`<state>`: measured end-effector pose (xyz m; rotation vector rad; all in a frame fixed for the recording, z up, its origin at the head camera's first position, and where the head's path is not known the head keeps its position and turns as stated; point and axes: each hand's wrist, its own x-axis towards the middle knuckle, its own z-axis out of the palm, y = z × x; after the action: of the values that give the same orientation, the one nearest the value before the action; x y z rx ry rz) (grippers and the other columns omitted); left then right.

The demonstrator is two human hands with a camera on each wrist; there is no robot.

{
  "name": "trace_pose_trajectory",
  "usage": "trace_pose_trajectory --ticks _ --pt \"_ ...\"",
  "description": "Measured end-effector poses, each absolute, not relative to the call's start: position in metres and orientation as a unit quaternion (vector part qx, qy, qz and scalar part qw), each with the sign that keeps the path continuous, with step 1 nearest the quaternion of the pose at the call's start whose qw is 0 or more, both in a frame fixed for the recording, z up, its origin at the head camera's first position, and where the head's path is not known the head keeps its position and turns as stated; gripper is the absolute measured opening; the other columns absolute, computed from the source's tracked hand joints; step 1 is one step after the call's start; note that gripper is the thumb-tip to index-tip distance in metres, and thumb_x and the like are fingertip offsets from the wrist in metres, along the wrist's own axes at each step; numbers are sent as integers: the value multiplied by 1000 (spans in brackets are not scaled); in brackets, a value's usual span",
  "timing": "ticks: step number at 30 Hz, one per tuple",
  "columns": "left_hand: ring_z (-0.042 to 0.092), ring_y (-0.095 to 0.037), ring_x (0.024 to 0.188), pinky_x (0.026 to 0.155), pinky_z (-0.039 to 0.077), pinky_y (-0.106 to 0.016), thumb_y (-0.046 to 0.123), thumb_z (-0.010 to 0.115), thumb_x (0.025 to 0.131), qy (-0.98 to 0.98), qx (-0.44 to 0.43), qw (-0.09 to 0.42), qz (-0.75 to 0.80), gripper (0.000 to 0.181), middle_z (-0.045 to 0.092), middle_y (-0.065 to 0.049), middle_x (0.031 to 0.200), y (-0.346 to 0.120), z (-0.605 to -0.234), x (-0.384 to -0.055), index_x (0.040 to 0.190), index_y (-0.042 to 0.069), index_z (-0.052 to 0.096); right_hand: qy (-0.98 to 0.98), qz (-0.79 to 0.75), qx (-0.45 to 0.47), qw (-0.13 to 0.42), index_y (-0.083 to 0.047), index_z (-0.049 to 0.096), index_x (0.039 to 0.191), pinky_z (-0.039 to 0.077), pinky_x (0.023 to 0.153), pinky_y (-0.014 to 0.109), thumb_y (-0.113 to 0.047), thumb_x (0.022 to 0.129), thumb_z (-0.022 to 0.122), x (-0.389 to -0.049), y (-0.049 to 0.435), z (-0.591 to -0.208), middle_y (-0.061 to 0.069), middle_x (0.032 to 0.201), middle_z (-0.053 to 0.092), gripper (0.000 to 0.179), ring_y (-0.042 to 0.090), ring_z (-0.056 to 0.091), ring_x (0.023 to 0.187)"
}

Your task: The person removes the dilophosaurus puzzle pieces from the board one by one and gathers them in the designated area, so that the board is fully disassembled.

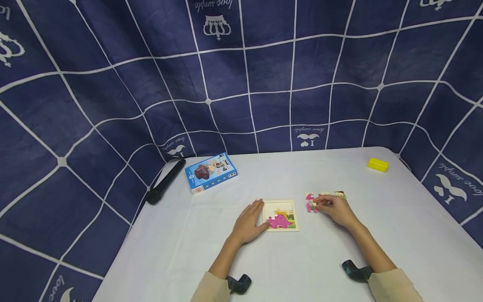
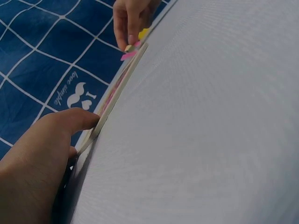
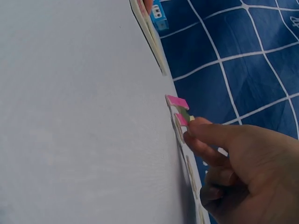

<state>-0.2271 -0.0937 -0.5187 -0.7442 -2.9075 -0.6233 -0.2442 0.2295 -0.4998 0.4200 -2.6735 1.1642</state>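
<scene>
A square puzzle tray (image 1: pixel 278 201) with a pale wooden rim lies flat on the table. Pink, yellow and green puzzle pieces (image 1: pixel 281 220) fill its lower right part, and its upper left shows bare. My left hand (image 1: pixel 247 222) rests along the tray's left side, fingers extended, thumb at the lower left of the rim. To the right of the tray, my right hand (image 1: pixel 337 209) pinches a pink and green puzzle piece (image 3: pixel 183 112) between thumb and forefinger; the piece tilts up in the right wrist view. Loose puzzle pieces (image 1: pixel 309 196) lie around those fingertips, partly hidden by the hand.
A blue picture box (image 1: pixel 211 172) lies at the back left, with a black cylindrical object (image 1: pixel 166 181) beside it near the table's left edge. A small yellow block (image 1: pixel 378 164) sits at the back right. Dark blue gridded cloth (image 1: pixel 264 75) hangs behind the white table (image 1: pixel 181 247).
</scene>
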Motion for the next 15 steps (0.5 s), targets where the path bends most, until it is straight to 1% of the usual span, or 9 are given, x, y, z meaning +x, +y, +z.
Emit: trace_pose_trajectory --ticks 5,15 --pt "20 -15 138 111 17 -31 52 46 88 -946 -244 41 -207 73 29 -4 149 -94 -519 -226 144 6 31 -910 372 144 115 -10 72 91 40 66 30 -12 78 73 -245 229 -505 -8 72 64 13 11 51 70" --pt "19 -15 138 111 16 -31 52 46 88 -947 -244 36 -206 74 28 -4 149 -95 -518 -227 144 6 31 -912 361 145 130 -9 71 91 40 65 29 -10 79 72 -245 227 -506 -7 73 63 12 10 52 70"
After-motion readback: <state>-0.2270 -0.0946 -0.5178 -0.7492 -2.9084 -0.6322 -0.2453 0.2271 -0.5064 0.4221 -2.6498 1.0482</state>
